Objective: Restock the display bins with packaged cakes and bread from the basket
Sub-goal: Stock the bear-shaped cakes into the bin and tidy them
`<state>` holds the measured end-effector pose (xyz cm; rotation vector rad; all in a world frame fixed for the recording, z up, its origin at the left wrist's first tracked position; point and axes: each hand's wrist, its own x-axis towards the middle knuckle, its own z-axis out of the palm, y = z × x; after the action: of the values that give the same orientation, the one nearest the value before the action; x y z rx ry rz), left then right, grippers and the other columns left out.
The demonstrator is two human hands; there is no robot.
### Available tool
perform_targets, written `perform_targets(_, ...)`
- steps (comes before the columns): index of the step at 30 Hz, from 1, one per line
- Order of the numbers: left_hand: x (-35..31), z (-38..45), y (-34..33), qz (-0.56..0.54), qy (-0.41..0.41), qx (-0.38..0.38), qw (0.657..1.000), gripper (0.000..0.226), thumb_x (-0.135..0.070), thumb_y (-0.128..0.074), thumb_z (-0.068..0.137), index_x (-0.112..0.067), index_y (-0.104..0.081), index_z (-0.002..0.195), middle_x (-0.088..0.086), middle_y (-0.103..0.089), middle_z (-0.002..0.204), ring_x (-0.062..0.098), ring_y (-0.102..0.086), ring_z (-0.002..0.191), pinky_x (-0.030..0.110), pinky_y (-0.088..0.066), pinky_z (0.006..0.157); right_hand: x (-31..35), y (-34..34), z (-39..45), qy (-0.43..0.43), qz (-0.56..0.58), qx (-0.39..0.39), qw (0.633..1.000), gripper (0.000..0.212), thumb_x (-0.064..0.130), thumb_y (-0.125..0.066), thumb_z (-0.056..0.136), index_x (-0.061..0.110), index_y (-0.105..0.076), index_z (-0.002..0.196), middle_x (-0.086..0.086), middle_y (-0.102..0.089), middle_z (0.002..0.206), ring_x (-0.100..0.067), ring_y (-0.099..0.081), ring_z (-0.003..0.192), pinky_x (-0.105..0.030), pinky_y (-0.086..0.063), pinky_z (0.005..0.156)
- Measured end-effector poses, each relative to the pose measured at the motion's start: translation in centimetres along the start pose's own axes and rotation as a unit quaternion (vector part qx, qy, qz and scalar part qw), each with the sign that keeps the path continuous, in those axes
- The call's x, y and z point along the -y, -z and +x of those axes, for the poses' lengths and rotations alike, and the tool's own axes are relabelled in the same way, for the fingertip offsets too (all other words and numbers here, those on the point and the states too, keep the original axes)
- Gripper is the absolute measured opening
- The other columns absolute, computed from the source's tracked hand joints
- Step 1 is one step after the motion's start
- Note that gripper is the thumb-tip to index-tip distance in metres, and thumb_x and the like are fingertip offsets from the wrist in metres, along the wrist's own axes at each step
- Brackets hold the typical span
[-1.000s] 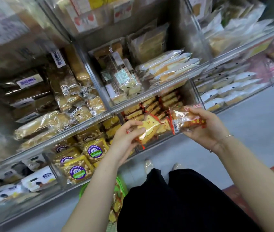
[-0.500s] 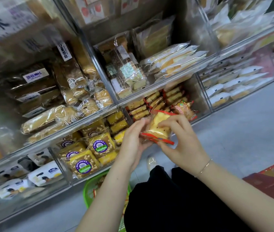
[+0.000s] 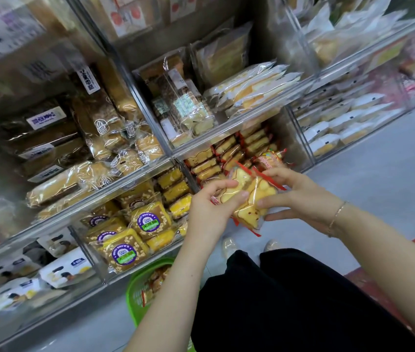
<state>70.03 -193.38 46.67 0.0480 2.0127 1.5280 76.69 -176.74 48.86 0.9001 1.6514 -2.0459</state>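
A: What is seen at the largest scale?
B: A wall of clear display bins (image 3: pixel 226 146) is seen, stacked in rows and filled with wrapped cakes and bread. Grey floor (image 3: pixel 379 189) is shown below and to the right

A: And lower down?
B: A green basket (image 3: pixel 135 288) is set on the floor just beside the lowest bins, partly hidden by the left forearm. Wrapped goods seem to be left inside it, though that part is blurred

A: Which bin is nearest the hands?
B: The red-wrapped cake bin (image 3: pixel 242 148) in the lower row is placed directly behind them, with rows of small packets stood on edge inside

A: How are the hands described?
B: The left hand (image 3: pixel 209 209) is clasped on the left end of a bunch of packaged cakes (image 3: pixel 249 199), fingers curled over the top edge. The right hand (image 3: pixel 300 196) is closed on the right end, thumb on the near face and fingers spread behind

A: Where are those cakes held?
B: They are held in the air between both hands, in front of that bin and apart from it
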Motion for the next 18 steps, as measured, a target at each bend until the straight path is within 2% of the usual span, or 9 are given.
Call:
perform_targets(2,0.2,-0.2,-0.3,-0.023,-0.013,-0.022,0.999,0.01,-0.032,-0.077,0.077,-0.032,-0.074,0.087,-0.018,-0.071,0.098,0.011,-0.065,0.102,0.046,-0.05,0.094,-0.2,0.3,0.2,-0.008,0.035,-0.031,0.999,0.037,-0.007,-0.075,0.069,0.01,-0.061,0.099,-0.007,-0.073,0.086,-0.026,-0.072,0.078,-0.037,-0.059,0.063)
perform_targets(4,0.3,-0.1,-0.4,-0.158,0.018,-0.035,0.987,0.011,-0.02,-0.07,0.085,-0.025,-0.073,0.094,-0.004,-0.072,0.1,0.02,-0.067,0.098,0.044,-0.055,0.084,-0.5,0.8,0.4,-0.041,0.126,-0.044,0.99,0.037,-0.007,-0.071,0.069,0.005,-0.059,0.102,-0.016,-0.072,0.09,-0.028,-0.072,0.08,-0.037,-0.059,0.065)
perform_targets(6,0.5,0.4,-0.4,-0.351,0.071,-0.024,0.933,0.026,-0.007,-0.066,0.085,-0.019,-0.067,0.109,0.005,-0.072,0.103,0.023,-0.07,0.093,0.039,-0.057,0.071,-0.9,1.4,0.4,-0.074,0.229,-0.038,0.97,0.042,0.001,-0.07,0.064,0.003,-0.062,0.106,-0.017,-0.072,0.095,-0.028,-0.071,0.087,-0.04,-0.057,0.077)
perform_targets(8,0.5,0.9,-0.5,-0.487,0.119,-0.02,0.865,0.051,-0.003,-0.069,0.078,-0.023,-0.058,0.123,0.006,-0.073,0.105,0.025,-0.07,0.096,0.041,-0.058,0.07,-1.5,1.7,0.2,-0.085,0.289,-0.038,0.953,0.043,0.011,-0.07,0.063,0.009,-0.066,0.106,-0.012,-0.072,0.098,-0.027,-0.07,0.095,-0.044,-0.048,0.094)
perform_targets(10,0.3,1.1,-0.8,-0.561,0.157,-0.02,0.813,0.059,-0.006,-0.072,0.074,-0.02,-0.055,0.128,0.011,-0.071,0.109,0.028,-0.069,0.099,0.043,-0.058,0.075,-2.1,1.3,0.2,-0.076,0.317,-0.044,0.944,0.049,0.019,-0.069,0.066,0.014,-0.064,0.114,-0.01,-0.07,0.108,-0.025,-0.068,0.1,-0.048,-0.038,0.103)
perform_targets(11,0.2,1.1,-1.1,-0.569,0.175,-0.024,0.803,0.056,-0.009,-0.072,0.074,-0.02,-0.058,0.127,0.012,-0.071,0.111,0.028,-0.068,0.101,0.041,-0.057,0.077,-2.4,0.9,0.2,-0.071,0.326,-0.048,0.942,0.053,0.023,-0.069,0.069,0.016,-0.061,0.121,-0.009,-0.068,0.115,-0.025,-0.067,0.104,-0.049,-0.035,0.104)
perform_targets(14,0.6,1.0,-2.5,-0.511,0.227,-0.067,0.827,0.043,-0.015,-0.068,0.082,-0.025,-0.063,0.124,0.002,-0.074,0.103,0.018,-0.065,0.099,0.03,-0.048,0.076,-3.0,-0.2,0.3,-0.059,0.354,-0.043,0.932,0.057,0.033,-0.069,0.071,0.019,-0.059,0.125,-0.006,-0.065,0.122,-0.023,-0.063,0.11,-0.048,-0.034,0.105)
perform_targets(16,0.9,0.7,-3.5,-0.499,0.244,-0.08,0.828,0.037,-0.016,-0.062,0.09,-0.019,-0.06,0.127,0.0,-0.073,0.099,0.017,-0.064,0.097,0.029,-0.047,0.08,-3.2,-0.7,0.3,-0.069,0.336,-0.029,0.939,0.048,0.034,-0.071,0.067,0.021,-0.065,0.113,-0.005,-0.07,0.107,-0.021,-0.064,0.105,-0.043,-0.038,0.102)
perform_targets(18,1.2,0.4,-4.4,-0.486,0.23,-0.074,0.84,0.03,-0.013,-0.058,0.093,-0.012,-0.06,0.123,0.004,-0.071,0.104,0.02,-0.064,0.104,0.035,-0.048,0.094,-3.6,-1.1,0.4,-0.09,0.317,-0.033,0.944,0.041,0.036,-0.073,0.064,0.02,-0.067,0.101,-0.005,-0.07,0.088,-0.02,-0.064,0.09,-0.041,-0.044,0.095)
